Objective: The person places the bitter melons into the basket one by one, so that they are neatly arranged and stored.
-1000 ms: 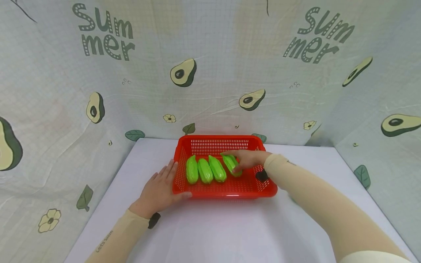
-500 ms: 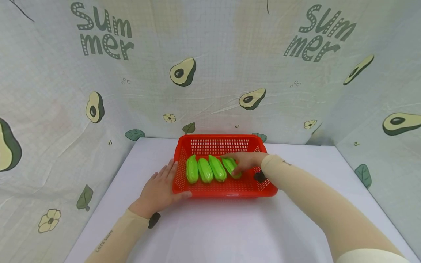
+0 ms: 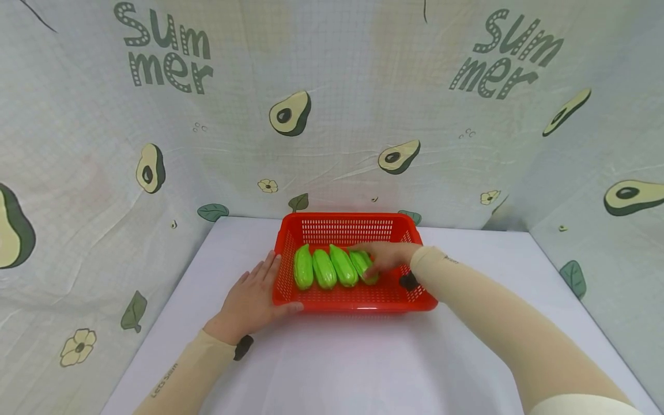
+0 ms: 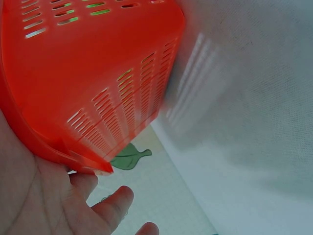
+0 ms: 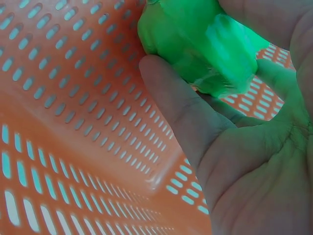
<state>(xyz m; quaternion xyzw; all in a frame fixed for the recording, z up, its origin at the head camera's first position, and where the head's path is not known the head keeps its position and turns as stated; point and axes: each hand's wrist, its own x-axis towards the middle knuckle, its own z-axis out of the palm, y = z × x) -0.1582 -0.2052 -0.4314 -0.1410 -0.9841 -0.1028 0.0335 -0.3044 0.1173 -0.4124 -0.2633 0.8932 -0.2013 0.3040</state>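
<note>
A red slotted plastic basket (image 3: pixel 363 300) holds several glossy green zucchinis in a row, with narrow ends pointing away. My left hand (image 3: pixel 252 300) rests on the basket's left rim, fingers straight; in the left wrist view the palm (image 4: pixel 29 196) lies against the rim. Inside the basket, my right hand (image 3: pixel 386 255) grips the rightmost zucchini (image 3: pixel 359 262) between thumb and fingers. In the right wrist view this zucchini (image 5: pixel 195 44) sits between the thumb and fingers, close above the slotted floor. Beside it, to the left, lie another zucchini (image 3: pixel 343 266), a middle one (image 3: pixel 324 270) and the leftmost one (image 3: pixel 303 268).
The basket stands on a white table (image 3: pixel 332 363) near its back edge. Behind and at both sides hangs a pale cloth (image 3: pixel 342 69) printed with avocados, leaves and lettering. The basket's right wall (image 3: pixel 412 233) is close to the right wrist.
My right hand has shifted slightly left, bringing the rightmost zucchini closer against its neighbour. The left hand and the basket have stayed in place.
</note>
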